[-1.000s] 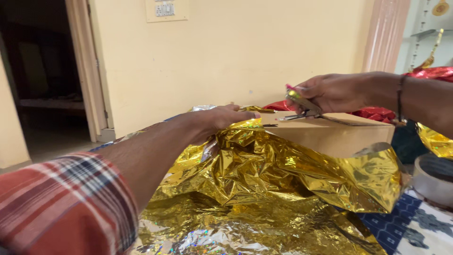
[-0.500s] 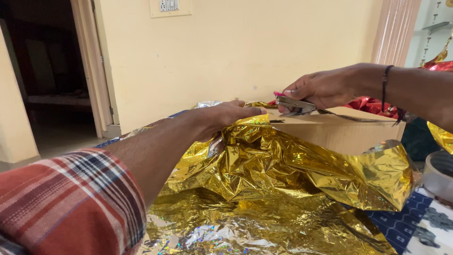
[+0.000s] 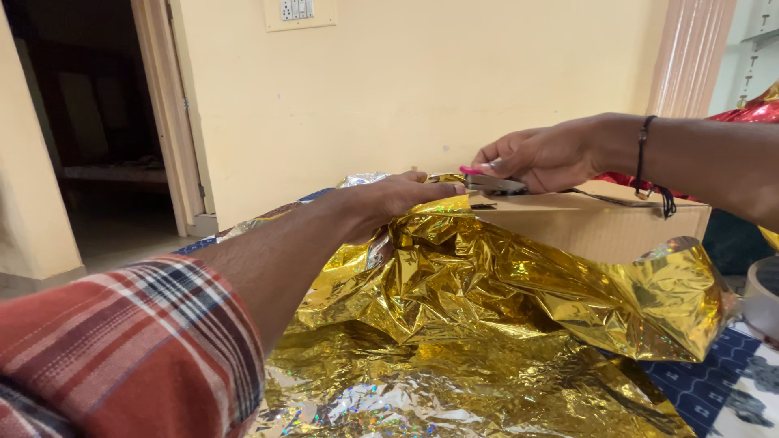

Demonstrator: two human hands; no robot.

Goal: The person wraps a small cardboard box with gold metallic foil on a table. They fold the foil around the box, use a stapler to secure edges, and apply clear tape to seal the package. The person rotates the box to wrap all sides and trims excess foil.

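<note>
Closest in, at seven o'clock, a red plaid sleeve (image 3: 122, 349) fills the corner, and the bare forearm runs up from it toward the middle of the view; below and right of that arm the gold foil sheet (image 3: 487, 308) spills in heavy crinkles across the table (image 3: 730, 381), whose blue-and-white patterned cloth shows only at five o'clock. That foil looks feather-light, thin and slick, the sort that creases at a touch and would tear or slip if pinched by a loose edge, so the sound place to hold it is where it folds over something firm. Just past centre the left hand (image 3: 398, 197) does exactly that: fingers flat and nearly closed, pressing the foil's top edge down onto the near corner of the cardboard box (image 3: 592, 227), which looks stiff but light. The box sits at two o'clock from the foil heap, with the sheet drawn up against its front face. Directly beyond the left hand's fingertips, almost touching them, the right hand (image 3: 540, 156) comes in from three o'clock, curled shut around a small metal stapler (image 3: 487, 183) with a pink tip, its nose laid on the box's top edge where foil meets card. Farther off, red foil (image 3: 755, 109) glints at two o'clock, and the cream wall (image 3: 422, 81) and a dark doorway (image 3: 89, 122) close the scene at ten o'clock
</note>
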